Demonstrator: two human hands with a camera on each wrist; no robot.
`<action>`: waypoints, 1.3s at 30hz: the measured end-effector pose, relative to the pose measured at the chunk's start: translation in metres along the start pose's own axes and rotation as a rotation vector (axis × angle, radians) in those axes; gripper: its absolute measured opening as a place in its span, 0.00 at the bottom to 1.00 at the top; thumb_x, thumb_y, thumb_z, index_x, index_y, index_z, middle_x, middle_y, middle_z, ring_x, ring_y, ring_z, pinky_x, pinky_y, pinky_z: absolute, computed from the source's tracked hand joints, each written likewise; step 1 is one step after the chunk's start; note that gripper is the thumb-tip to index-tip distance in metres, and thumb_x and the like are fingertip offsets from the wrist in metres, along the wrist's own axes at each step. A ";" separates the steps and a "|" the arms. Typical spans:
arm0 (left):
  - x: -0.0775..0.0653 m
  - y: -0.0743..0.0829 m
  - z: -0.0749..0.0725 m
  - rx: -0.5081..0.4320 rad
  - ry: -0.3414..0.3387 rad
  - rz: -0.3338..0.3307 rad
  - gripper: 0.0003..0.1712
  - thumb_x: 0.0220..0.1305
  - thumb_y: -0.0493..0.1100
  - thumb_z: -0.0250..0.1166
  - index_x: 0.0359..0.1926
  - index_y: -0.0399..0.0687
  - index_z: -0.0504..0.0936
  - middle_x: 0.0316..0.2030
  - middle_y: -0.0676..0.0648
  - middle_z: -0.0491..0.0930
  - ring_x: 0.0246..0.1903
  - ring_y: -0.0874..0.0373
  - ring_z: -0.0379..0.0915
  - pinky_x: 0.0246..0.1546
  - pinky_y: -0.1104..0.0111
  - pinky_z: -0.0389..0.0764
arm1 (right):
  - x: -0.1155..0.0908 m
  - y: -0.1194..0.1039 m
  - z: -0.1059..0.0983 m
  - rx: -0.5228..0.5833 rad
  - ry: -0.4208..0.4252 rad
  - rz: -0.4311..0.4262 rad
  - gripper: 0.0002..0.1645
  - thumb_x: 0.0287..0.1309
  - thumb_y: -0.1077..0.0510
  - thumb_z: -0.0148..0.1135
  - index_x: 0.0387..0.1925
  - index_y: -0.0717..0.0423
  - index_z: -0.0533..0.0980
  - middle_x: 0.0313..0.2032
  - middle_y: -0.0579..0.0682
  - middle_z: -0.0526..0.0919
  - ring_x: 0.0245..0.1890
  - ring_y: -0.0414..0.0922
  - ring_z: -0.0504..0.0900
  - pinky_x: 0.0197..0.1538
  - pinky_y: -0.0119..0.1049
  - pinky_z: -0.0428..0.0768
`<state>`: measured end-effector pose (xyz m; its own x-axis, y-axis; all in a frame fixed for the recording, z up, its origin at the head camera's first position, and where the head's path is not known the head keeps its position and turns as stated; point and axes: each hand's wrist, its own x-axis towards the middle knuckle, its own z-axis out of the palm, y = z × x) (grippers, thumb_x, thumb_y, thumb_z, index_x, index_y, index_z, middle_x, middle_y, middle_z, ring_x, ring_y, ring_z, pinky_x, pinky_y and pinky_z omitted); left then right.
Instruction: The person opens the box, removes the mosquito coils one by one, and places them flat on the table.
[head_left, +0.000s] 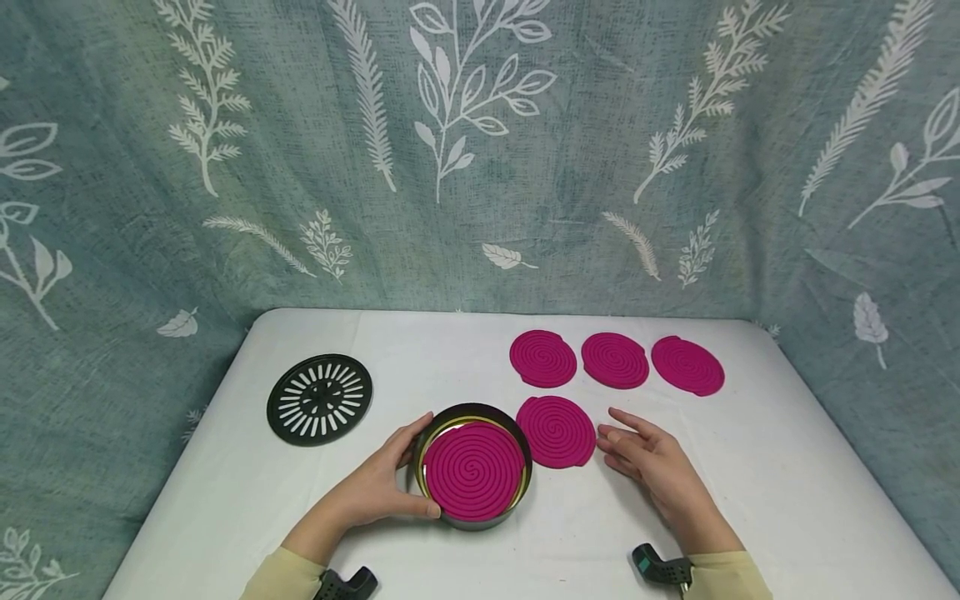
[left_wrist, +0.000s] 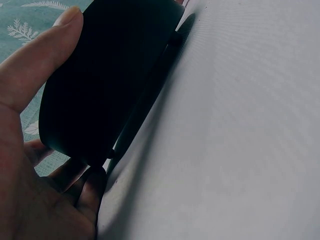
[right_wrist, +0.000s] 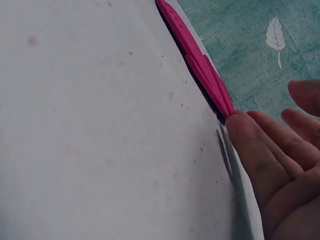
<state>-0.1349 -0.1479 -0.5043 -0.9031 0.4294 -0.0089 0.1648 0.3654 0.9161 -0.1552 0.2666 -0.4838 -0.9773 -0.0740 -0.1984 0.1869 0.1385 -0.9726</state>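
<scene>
- Tin (head_left: 474, 410) sits around the middle of the table (head_left: 420, 358), well in from the far edge, mouth up, dark outside with a golden band within.
- Left hand (head_left: 375, 483) has it by the left side: thumb at the near rim, fingers round the far part of the wall, a firm curved grip in the left wrist view too.
- Inside the tin, look, a magenta inner coil (head_left: 474, 469), its spiral facing up, ringed by the rim.
- Right hand (head_left: 652, 467) hovers over on the right, fingers loosely spread and slightly bent, fingertips right by the edge of a loose coil (head_left: 557, 432); touching or just short, I cannot tell.
- That loose coil lies flat, just beside the tin's right side.
- Up near the far edge, right of centre, three coils in a row: left one (head_left: 543, 358), middle one (head_left: 615, 361), right one (head_left: 687, 366), the last nearest the far right corner.
- Across toward the far left corner, a black slotted disc (head_left: 324, 398) lies flat, well apart from the tin.
- Beyond the far edge hangs a blue-green curtain (head_left: 292, 167) with white leaves.
</scene>
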 end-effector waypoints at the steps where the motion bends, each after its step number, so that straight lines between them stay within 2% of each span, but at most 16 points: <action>1: 0.000 0.000 0.000 0.002 0.001 0.000 0.71 0.37 0.59 0.84 0.78 0.57 0.51 0.73 0.51 0.56 0.71 0.54 0.54 0.70 0.59 0.61 | 0.000 -0.001 0.000 -0.001 0.001 -0.001 0.40 0.66 0.53 0.64 0.73 0.61 0.60 0.62 0.66 0.73 0.54 0.49 0.81 0.54 0.39 0.82; 6: 0.000 0.001 -0.001 0.010 0.001 0.002 0.71 0.37 0.58 0.84 0.78 0.57 0.51 0.73 0.51 0.56 0.71 0.54 0.54 0.70 0.60 0.62 | 0.000 -0.004 0.001 -0.006 -0.019 -0.044 0.39 0.66 0.53 0.64 0.71 0.63 0.61 0.61 0.66 0.74 0.54 0.52 0.81 0.53 0.40 0.82; 11: 0.000 0.002 0.000 0.003 -0.003 -0.003 0.71 0.37 0.58 0.84 0.78 0.56 0.51 0.73 0.51 0.55 0.71 0.54 0.54 0.70 0.60 0.62 | 0.000 -0.012 0.004 0.002 -0.083 -0.096 0.37 0.67 0.54 0.63 0.70 0.67 0.61 0.59 0.69 0.75 0.54 0.54 0.81 0.54 0.43 0.82; 19: 0.000 0.001 0.000 0.002 -0.001 -0.004 0.71 0.37 0.58 0.84 0.78 0.57 0.52 0.73 0.51 0.56 0.70 0.54 0.55 0.70 0.60 0.62 | -0.001 -0.023 0.014 -0.032 -0.166 -0.105 0.36 0.68 0.54 0.62 0.69 0.68 0.63 0.59 0.68 0.75 0.52 0.52 0.82 0.54 0.45 0.82; 30: -0.001 0.002 -0.001 -0.028 -0.010 -0.004 0.70 0.38 0.56 0.84 0.78 0.58 0.51 0.72 0.52 0.56 0.70 0.54 0.57 0.70 0.57 0.61 | 0.001 -0.040 0.031 -0.013 -0.281 -0.096 0.36 0.68 0.53 0.61 0.68 0.69 0.63 0.61 0.69 0.73 0.57 0.64 0.76 0.55 0.41 0.82; 39: 0.000 -0.001 0.000 -0.023 -0.007 0.007 0.69 0.38 0.56 0.84 0.78 0.58 0.52 0.72 0.52 0.57 0.70 0.55 0.57 0.70 0.59 0.62 | 0.007 -0.051 0.049 -0.047 -0.354 -0.103 0.33 0.67 0.54 0.62 0.67 0.67 0.66 0.59 0.63 0.77 0.54 0.56 0.80 0.57 0.41 0.81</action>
<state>-0.1356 -0.1482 -0.5052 -0.8989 0.4381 -0.0053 0.1621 0.3437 0.9250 -0.1669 0.2104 -0.4418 -0.8945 -0.4255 -0.1371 0.0763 0.1568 -0.9847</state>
